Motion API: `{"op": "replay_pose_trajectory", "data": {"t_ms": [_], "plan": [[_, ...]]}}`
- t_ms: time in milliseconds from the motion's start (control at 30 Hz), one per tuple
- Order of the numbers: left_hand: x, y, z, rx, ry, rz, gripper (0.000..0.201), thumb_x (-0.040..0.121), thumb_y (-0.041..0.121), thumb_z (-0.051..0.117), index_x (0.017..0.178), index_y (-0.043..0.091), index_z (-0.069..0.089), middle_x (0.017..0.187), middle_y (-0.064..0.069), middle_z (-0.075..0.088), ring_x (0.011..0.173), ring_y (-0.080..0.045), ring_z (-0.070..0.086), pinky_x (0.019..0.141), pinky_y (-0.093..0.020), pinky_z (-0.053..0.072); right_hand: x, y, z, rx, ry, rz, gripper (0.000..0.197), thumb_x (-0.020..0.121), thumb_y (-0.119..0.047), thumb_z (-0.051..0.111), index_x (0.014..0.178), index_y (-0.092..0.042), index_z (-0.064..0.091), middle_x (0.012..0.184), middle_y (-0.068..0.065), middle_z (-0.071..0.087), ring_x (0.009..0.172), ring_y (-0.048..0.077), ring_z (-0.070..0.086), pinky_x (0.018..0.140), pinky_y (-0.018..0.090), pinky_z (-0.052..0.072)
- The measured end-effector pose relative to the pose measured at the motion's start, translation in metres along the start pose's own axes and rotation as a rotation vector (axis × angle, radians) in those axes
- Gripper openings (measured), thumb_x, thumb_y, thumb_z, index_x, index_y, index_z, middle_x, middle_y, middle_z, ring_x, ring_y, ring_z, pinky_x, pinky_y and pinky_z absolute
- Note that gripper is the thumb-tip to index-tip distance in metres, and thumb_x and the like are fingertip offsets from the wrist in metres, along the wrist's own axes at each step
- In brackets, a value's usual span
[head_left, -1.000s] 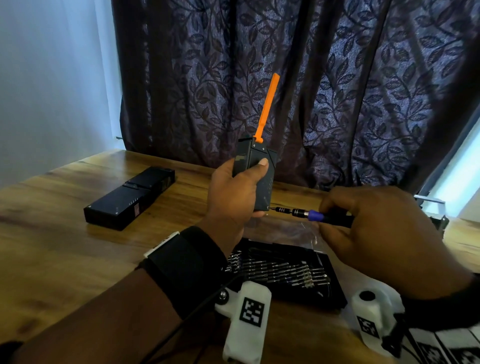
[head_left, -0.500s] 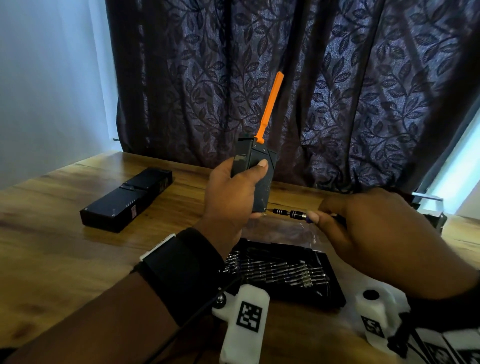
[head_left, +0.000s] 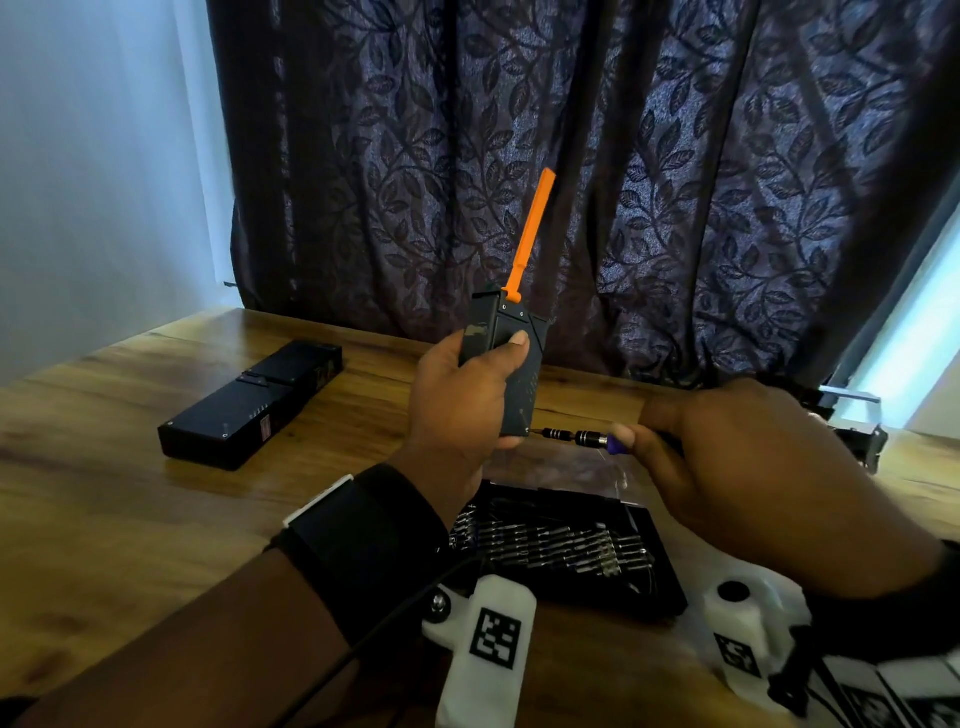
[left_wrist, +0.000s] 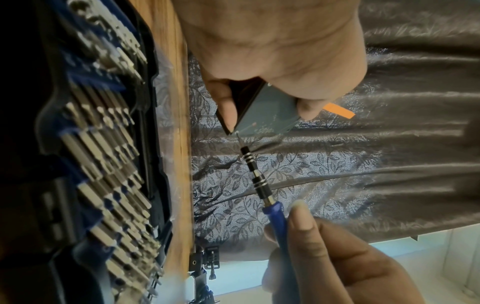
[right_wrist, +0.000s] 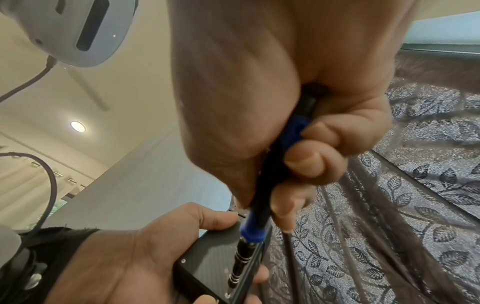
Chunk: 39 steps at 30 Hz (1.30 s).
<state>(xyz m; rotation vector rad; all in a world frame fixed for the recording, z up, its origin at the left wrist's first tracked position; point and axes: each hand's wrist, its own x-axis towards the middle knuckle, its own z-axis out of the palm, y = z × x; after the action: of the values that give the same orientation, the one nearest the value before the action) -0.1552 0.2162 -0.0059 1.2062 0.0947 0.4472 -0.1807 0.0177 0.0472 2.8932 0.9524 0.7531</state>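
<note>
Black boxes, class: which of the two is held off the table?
The smaller black box with the orange stick on top, gripped upright in the left hand, screwdriver tip at its lower corner. The long black box lies flat on the table.

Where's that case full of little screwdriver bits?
In the head view, the bit case lies on the wooden table, low centre, right of the long black box.

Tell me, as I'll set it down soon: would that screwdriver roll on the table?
Probably: the precision screwdriver looks slim and round, the wooden table flat. It seems stiff: its shaft runs straight with the tip at the black device.
</note>
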Motion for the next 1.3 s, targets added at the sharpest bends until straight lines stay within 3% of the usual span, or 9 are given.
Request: {"op": "replay_pose_trajectory", "data": {"t_ms": [167, 267, 467, 567, 700, 833, 1033, 1200, 1300], "plan": [[0.001, -0.003, 0.0, 0.001, 0.006, -0.01, 0.01, 0.095, 0.034, 0.073, 0.102, 0.028, 0.074, 0.095, -0.006, 0.076, 0.073, -0.026, 0.068, 0.041, -0.025, 0.047, -0.003, 0.001, -0.002, 0.114, -0.049, -0.022, 0.025, 0.082, -0.056, 0.066, 0.084, -0.035, 0.053, 0.071, -0.019, 0.053, 0.062, -0.005, 0.047, 0.055, 0.02, 0.035], [0.001, -0.003, 0.0, 0.001, 0.012, -0.02, 0.008, 0.095, 0.035, 0.073, 0.1, 0.029, 0.074, 0.096, -0.006, 0.077, 0.073, -0.024, 0.069, 0.041, -0.025, 0.047, -0.003, 0.0, -0.001, 0.116, -0.05, -0.01, 0.022, 0.079, -0.047, 0.075, 0.082, -0.034, 0.057, 0.078, -0.019, 0.055, 0.072, 0.001, 0.052, 0.063, 0.027, 0.041], [0.001, -0.004, 0.0, 0.014, 0.029, -0.024, 0.01, 0.094, 0.037, 0.073, 0.1, 0.029, 0.074, 0.097, -0.004, 0.078, 0.076, -0.024, 0.072, 0.043, -0.026, 0.049, 0.0, 0.0, 0.002, 0.023, -0.007, 0.002, 0.038, 0.091, -0.057, 0.045, 0.068, -0.03, 0.06, 0.05, -0.015, 0.037, 0.046, -0.001, 0.033, 0.048, 0.019, 0.02], [0.002, -0.003, 0.0, 0.0, 0.032, -0.03, 0.01, 0.094, 0.037, 0.073, 0.099, 0.028, 0.075, 0.094, -0.004, 0.077, 0.075, -0.025, 0.071, 0.042, -0.026, 0.049, 0.001, 0.001, 0.005, -0.012, -0.031, -0.001, 0.046, 0.097, -0.054, 0.036, 0.065, -0.027, 0.056, 0.047, -0.011, 0.033, 0.042, 0.002, 0.03, 0.046, 0.019, 0.018], [0.002, -0.004, -0.001, -0.004, 0.03, -0.04, 0.011, 0.094, 0.037, 0.073, 0.099, 0.027, 0.075, 0.092, -0.003, 0.077, 0.075, -0.024, 0.072, 0.042, -0.026, 0.049, 0.0, 0.004, 0.006, 0.063, -0.002, -0.027, 0.032, 0.095, -0.053, 0.052, 0.072, -0.031, 0.057, 0.05, -0.016, 0.037, 0.045, -0.003, 0.036, 0.047, 0.018, 0.023], [0.002, -0.004, -0.001, -0.002, 0.03, -0.041, 0.011, 0.094, 0.037, 0.073, 0.099, 0.027, 0.074, 0.094, -0.004, 0.077, 0.074, -0.024, 0.071, 0.042, -0.026, 0.049, 0.0, 0.005, 0.006, 0.114, -0.054, -0.019, 0.026, 0.081, -0.052, 0.071, 0.082, -0.035, 0.052, 0.075, -0.019, 0.054, 0.069, 0.0, 0.052, 0.062, 0.026, 0.045], [0.003, -0.005, -0.002, 0.005, 0.024, -0.037, 0.01, 0.095, 0.036, 0.072, 0.098, 0.028, 0.074, 0.091, -0.002, 0.076, 0.073, -0.024, 0.071, 0.043, -0.026, 0.049, 0.002, 0.005, 0.008, 0.085, 0.0, 0.004, 0.027, 0.086, -0.053, 0.062, 0.072, -0.029, 0.062, 0.052, -0.018, 0.041, 0.048, -0.004, 0.038, 0.049, 0.017, 0.023], [0.003, -0.005, -0.001, -0.007, 0.021, -0.034, 0.012, 0.094, 0.036, 0.073, 0.101, 0.026, 0.075, 0.092, -0.003, 0.076, 0.074, -0.024, 0.069, 0.042, -0.026, 0.048, 0.002, 0.008, 0.014, 0.014, -0.045, -0.02, 0.045, 0.097, -0.054, 0.041, 0.07, -0.027, 0.063, 0.046, -0.011, 0.039, 0.042, 0.002, 0.036, 0.046, 0.019, 0.02], [0.003, -0.005, -0.001, -0.021, 0.019, -0.034, 0.012, 0.095, 0.035, 0.073, 0.102, 0.026, 0.075, 0.093, -0.004, 0.076, 0.073, -0.024, 0.069, 0.042, -0.025, 0.047, 0.002, 0.008, 0.012, 0.056, -0.009, -0.038, 0.03, 0.097, -0.048, 0.053, 0.074, -0.03, 0.063, 0.047, -0.016, 0.036, 0.042, -0.001, 0.039, 0.047, 0.014, 0.018]]}}
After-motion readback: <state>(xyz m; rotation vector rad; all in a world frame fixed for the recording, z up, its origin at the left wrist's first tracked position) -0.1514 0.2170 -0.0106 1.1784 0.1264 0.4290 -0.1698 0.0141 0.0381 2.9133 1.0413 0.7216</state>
